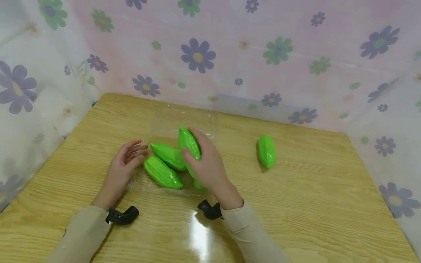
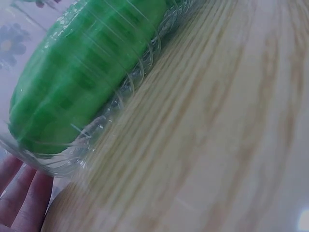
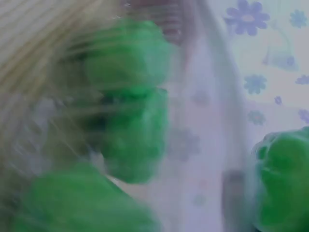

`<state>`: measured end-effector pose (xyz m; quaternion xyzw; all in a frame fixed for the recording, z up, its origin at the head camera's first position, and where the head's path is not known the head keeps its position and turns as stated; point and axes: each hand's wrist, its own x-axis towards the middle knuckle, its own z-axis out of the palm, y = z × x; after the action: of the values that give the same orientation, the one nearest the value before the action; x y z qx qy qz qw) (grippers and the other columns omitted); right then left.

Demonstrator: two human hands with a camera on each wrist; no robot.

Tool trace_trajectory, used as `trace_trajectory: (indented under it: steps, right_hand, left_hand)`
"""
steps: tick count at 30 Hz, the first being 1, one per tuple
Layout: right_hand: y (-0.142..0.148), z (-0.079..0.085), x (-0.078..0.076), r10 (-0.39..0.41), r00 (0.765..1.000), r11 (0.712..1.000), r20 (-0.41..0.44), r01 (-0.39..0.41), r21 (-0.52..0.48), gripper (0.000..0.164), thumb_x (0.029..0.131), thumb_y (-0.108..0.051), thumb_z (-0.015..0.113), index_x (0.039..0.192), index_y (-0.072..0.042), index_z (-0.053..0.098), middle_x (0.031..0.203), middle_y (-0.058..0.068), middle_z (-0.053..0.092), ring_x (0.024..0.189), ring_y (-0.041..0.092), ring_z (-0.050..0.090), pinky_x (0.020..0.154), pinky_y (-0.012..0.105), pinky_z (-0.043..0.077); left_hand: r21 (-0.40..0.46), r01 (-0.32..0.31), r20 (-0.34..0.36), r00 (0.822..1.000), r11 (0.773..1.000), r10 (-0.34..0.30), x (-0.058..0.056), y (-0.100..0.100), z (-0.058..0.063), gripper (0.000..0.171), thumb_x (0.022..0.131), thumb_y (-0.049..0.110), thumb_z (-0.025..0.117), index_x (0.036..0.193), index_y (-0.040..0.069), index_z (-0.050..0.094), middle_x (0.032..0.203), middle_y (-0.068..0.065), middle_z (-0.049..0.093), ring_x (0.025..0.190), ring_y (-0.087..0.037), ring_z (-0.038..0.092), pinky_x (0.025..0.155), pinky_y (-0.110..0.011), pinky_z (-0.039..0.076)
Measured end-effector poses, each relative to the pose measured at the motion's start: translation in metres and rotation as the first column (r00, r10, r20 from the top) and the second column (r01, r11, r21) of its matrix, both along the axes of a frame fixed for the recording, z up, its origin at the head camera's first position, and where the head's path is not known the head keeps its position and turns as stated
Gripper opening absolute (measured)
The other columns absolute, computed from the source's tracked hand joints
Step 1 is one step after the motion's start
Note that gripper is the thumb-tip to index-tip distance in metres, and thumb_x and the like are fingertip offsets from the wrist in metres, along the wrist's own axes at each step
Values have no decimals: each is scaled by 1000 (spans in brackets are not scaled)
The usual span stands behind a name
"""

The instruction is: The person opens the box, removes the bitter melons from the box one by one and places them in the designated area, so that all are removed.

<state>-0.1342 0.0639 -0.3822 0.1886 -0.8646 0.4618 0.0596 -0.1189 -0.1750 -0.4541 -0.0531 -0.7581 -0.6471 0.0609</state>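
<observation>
A clear plastic container (image 1: 166, 117) with its lid folded back sits on the table. In it lie two bright green, ridged bitter melons, the upper melon (image 1: 167, 155) and the lower melon (image 1: 161, 173). Part of another green piece (image 1: 199, 185) shows under my right wrist. My right hand (image 1: 210, 164) grips a bitter melon (image 1: 190, 142) over the container's right side, thumb on its near face and fingers behind it. My left hand (image 1: 126, 160) is at the container's left side, fingers loosely bent; in the left wrist view its fingertips (image 2: 38, 188) are at the plastic edge.
One more green melon (image 1: 266, 151) lies alone on the wooden table (image 1: 306, 204) to the right. Flower-printed curtains (image 1: 230, 54) stand close behind the table and at both sides. Black camera mounts are strapped at both wrists.
</observation>
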Motion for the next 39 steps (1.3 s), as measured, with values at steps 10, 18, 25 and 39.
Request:
trace_trajectory:
  steps: [10, 18, 25, 39]
  right_hand:
    - [19, 45, 9, -10, 988, 973, 153, 45, -225, 43, 91, -18, 50, 133, -14, 39, 118, 10, 52, 95, 21, 56, 69, 32, 52]
    - [48, 40, -8, 79, 971, 855, 227, 52, -516, 40, 94, -28, 46, 132, -19, 39, 110, 14, 52, 83, 26, 62, 66, 38, 53]
    - [67, 35, -18, 113, 964, 763, 242, 71, -642, 43, 92, -37, 46, 132, -23, 39, 108, 19, 51, 81, 27, 62, 59, 34, 53]
    - [84, 37, -20, 128, 975, 702, 184, 42, -711, 38, 94, -34, 39, 128, -18, 45, 91, 10, 54, 74, 18, 57, 51, 23, 48]
  left_hand:
    - [-11, 2, -6, 1000, 1000, -2, 1, 0, -1, 45, 92, 15, 50, 134, 9, 35, 125, -12, 48, 112, -23, 47, 88, -14, 40]
    - [-4, 12, -14, 1000, 1000, -12, 1, -1, -2, 46, 92, 13, 49, 134, 6, 34, 126, -16, 46, 112, -22, 47, 87, -14, 41]
    - [-6, 16, -6, 1000, 1000, -16, 0, 0, -3, 45, 92, 14, 49, 135, 8, 34, 127, -15, 46, 113, -22, 46, 88, -14, 40]
    - [17, 24, -20, 1000, 1000, -23, 0, 2, -4, 45, 93, 12, 49, 134, 5, 34, 126, -19, 45, 113, -21, 47, 86, -14, 41]
